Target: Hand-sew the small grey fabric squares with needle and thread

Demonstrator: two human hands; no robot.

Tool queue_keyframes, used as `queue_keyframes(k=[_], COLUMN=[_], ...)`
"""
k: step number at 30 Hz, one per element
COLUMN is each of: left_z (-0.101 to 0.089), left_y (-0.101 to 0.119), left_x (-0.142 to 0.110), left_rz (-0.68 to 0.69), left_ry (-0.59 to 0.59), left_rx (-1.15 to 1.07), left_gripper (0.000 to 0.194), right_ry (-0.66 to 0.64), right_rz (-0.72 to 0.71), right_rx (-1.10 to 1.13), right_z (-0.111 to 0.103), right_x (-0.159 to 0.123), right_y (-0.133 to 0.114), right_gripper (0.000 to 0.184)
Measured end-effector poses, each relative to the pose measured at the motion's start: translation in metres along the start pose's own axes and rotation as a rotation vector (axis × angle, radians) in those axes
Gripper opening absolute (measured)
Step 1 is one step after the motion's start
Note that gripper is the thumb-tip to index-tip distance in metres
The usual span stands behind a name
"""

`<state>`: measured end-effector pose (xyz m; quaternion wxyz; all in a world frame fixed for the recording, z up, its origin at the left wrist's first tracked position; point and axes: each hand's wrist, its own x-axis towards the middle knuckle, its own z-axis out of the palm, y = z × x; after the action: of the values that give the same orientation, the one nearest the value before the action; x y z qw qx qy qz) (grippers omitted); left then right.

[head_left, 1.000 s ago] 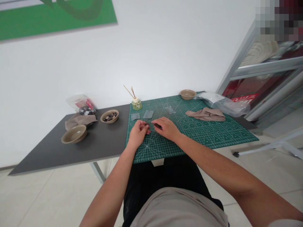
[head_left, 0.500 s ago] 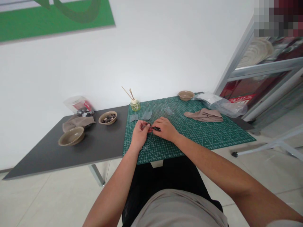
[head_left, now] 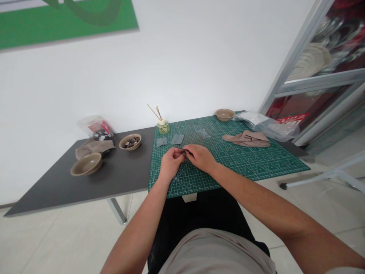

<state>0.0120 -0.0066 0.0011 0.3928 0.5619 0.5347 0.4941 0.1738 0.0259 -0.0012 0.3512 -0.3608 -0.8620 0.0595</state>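
Note:
My left hand and my right hand meet over the green cutting mat, fingertips pinched together. Between them is a small dark object that I cannot name; it looks held by both hands. Just beyond the hands, three small grey square pieces lie flat on the mat. A small glass jar with wooden sticks stands at the mat's far left corner.
On the grey table to the left are an empty tan bowl, a bowl of small dark pieces, a beige cloth and a plastic bag. Another bowl, a beige cloth and a clear bag lie at the mat's right.
My hands have drawn closer together; the fingertips now touch around the small dark object. The left hand has lifted slightly off the mat.

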Motion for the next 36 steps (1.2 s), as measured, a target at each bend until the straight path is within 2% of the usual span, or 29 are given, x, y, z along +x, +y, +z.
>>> queue_keyframes(k=[4, 12, 22, 31, 36], left_z=[-0.0001, -0.0023, -0.0005, -0.0019, -0.0014], left_y=[0.0026, -0.0005, 0.0034, 0.0067, 0.0049], left_x=[-0.0017, -0.0008, -0.0041, -0.0070, -0.0068], left_rz=[0.000, 0.013, -0.004, 0.029, -0.018], left_ry=[0.010, 0.072, 0.130, 0.115, 0.147], left_rx=[-0.002, -0.011, -0.042, 0.074, -0.013], left_gripper=[0.012, 0.010, 0.014, 0.010, 0.015], right_ry=[-0.055, -0.028, -0.068, -0.074, -0.075], right_rz=[-0.051, -0.139, -0.075, -0.130, -0.067], right_rx=[-0.064, -0.140, -0.180, -0.169, -0.174], right_z=[0.0008, 0.0015, -0.0010, -0.0014, -0.0033], right_x=[-0.0010, -0.0044, -0.0040, -0.0045, -0.0036], right_y=[-0.0031, -0.0019, -0.0055, -0.0067, -0.0088], right_gripper=[0.026, 0.035, 0.038, 0.041, 0.038])
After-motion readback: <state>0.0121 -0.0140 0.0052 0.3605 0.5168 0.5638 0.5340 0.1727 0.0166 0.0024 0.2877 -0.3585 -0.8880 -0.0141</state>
